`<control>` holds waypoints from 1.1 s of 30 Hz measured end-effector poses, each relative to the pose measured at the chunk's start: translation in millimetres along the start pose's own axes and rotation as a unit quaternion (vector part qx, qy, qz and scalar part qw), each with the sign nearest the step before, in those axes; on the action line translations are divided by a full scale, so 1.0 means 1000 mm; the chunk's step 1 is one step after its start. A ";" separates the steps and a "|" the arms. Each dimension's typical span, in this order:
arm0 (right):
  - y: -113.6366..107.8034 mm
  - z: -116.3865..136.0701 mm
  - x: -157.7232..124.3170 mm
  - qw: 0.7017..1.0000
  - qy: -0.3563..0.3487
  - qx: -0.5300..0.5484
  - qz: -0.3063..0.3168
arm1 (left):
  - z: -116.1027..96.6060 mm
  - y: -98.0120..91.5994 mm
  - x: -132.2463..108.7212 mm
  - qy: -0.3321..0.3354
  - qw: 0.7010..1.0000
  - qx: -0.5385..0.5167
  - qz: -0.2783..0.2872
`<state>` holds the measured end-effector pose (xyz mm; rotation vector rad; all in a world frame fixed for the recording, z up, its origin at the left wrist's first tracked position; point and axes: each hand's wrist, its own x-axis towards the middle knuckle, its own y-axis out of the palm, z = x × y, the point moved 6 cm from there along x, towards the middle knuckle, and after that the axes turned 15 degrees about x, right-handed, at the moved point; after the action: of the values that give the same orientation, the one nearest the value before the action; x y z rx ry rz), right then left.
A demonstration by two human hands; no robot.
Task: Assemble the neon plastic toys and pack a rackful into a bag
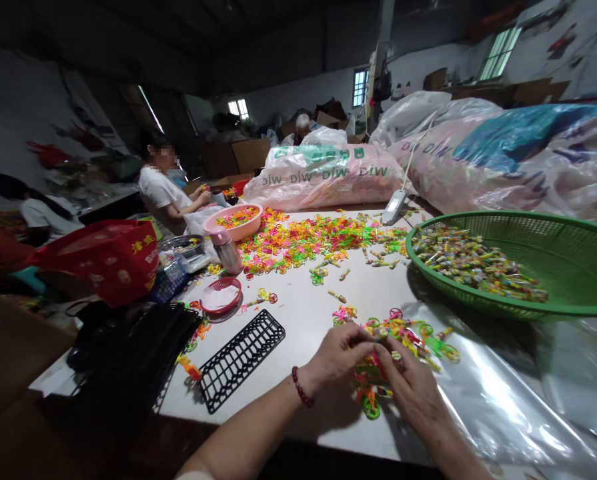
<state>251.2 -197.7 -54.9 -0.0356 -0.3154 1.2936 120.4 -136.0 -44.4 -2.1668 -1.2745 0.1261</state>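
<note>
My left hand, a red bead bracelet at its wrist, is closed in a pinch over a pile of colourful plastic pieces. My right hand meets it at the fingertips and is closed too. The end of a small patterned tube pokes out between the right fingers. What the left fingertips pinch is mostly hidden by the hands. Several pieces in the pile have bright wheel-like rings, with tubes among them. Left of the hands lies a black slotted plastic rack, an orange and yellow piece at its near left corner.
A green basket of wrapped tubes stands at right, beside clear plastic sheets. Further back are a heap of bright pieces, a pink basin, a flask and a red basket. Black racks are stacked left. Co-workers sit beyond.
</note>
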 end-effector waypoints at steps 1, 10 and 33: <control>0.002 0.000 0.003 1.000 0.017 0.025 0.000 | -0.006 0.003 0.000 0.022 0.999 -0.010 0.021; -0.002 -0.014 -0.013 0.980 0.121 0.160 0.008 | 0.112 -0.070 0.089 -0.281 0.905 0.245 -0.203; 0.009 -0.002 -0.065 0.983 0.099 0.142 0.054 | 0.141 -0.052 0.130 -0.205 0.899 0.365 -0.127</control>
<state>227.6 -256.9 -72.4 0.0601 0.0443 1.4207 97.7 53.0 -101.2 -1.3482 -1.4206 0.8477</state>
